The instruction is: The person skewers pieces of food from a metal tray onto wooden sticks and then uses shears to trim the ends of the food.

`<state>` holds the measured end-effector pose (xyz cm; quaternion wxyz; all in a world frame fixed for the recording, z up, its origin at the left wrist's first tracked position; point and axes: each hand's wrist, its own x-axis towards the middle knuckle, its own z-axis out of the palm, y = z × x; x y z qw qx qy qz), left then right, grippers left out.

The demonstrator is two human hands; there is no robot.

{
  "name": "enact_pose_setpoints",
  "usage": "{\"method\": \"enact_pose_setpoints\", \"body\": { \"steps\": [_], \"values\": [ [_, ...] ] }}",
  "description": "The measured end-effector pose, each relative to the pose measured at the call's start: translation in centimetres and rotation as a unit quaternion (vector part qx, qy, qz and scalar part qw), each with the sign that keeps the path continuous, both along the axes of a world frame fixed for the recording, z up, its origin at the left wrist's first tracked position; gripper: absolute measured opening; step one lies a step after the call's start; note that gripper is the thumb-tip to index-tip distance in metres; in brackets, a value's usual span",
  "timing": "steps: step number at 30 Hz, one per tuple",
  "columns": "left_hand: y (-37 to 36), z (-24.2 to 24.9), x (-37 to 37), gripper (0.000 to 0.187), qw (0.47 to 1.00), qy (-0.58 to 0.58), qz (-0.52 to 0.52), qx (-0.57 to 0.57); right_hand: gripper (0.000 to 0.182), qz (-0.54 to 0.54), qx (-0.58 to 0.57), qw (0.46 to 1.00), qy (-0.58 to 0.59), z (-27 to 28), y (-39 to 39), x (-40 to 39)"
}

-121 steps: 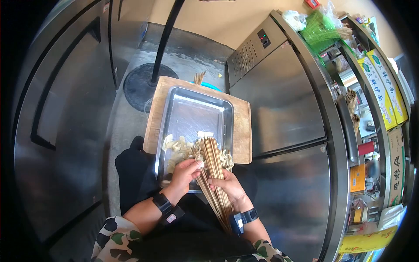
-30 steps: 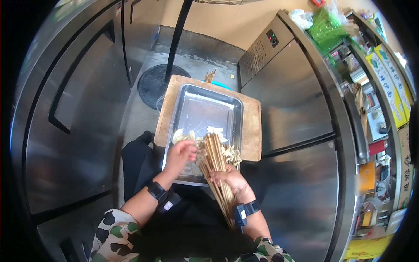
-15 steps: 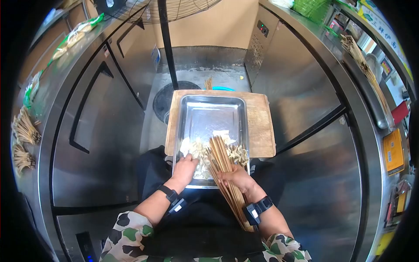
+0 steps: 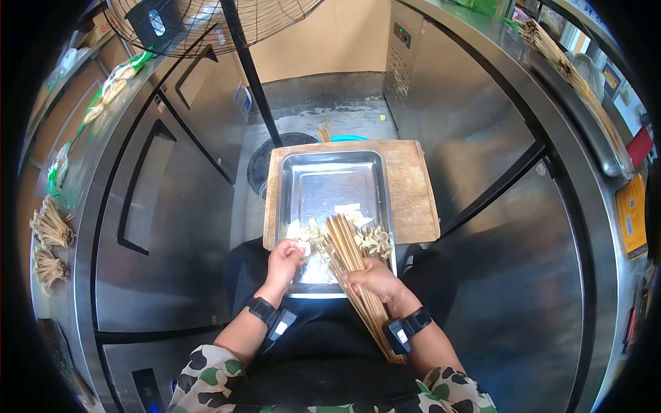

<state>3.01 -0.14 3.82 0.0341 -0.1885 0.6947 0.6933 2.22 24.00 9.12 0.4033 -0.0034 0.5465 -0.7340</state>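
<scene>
My right hand is wrapped round a thick bundle of thin wooden skewers, whose upper ends slant over the near part of a metal tray. The lower ends reach past my wrist toward my lap. At the tray's near left, my left hand is closed in a pinch, with a whitish food piece at thumb and fingertips. More pale, torn-looking food pieces lie in the tray on both sides of the skewers.
The tray rests on a wooden board in front of my knees. Steel cabinets flank both sides. A fan stands at the far left on a black pole. Skewer bundles lie on the left counter, and more skewers on the right.
My left hand has drawn back slightly with the pale piece pinched, and bare tray bottom shows beside it. My right hand keeps its hold on the skewers. The view has shifted a little.
</scene>
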Motion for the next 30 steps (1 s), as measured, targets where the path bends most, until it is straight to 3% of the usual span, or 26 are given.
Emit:
{"method": "enact_pose_setpoints", "body": {
  "steps": [2, 5, 11, 20, 30],
  "values": [
    [0.9, 1.5, 0.1, 0.01, 0.991, -0.026, 0.027, 0.128, 0.008, -0.001, 0.009, 1.0, -0.002, 0.5, -0.3, 0.1],
    [2.4, 2.8, -0.1, 0.009, 0.976, -0.008, 0.053, 0.212, 0.009, 0.002, 0.018, 1.0, 0.012, 0.8, -0.5, 0.3],
    [3.5, 3.6, -0.4, 0.01, 0.957, -0.005, 0.062, 0.283, 0.011, 0.002, 0.031, 0.999, 0.024, 0.5, -0.8, 0.5],
    [3.9, 5.0, 0.2, 0.009, 0.963, 0.001, 0.026, 0.268, 0.011, -0.001, 0.037, 0.999, 0.017, 0.6, -0.9, 0.6],
    [4.6, 4.0, 1.8, 0.013, 0.983, 0.071, 0.013, 0.17, 0.008, 0.004, 0.054, 0.998, 0.023, 0.0, -1.1, 0.8]
  ]
}}
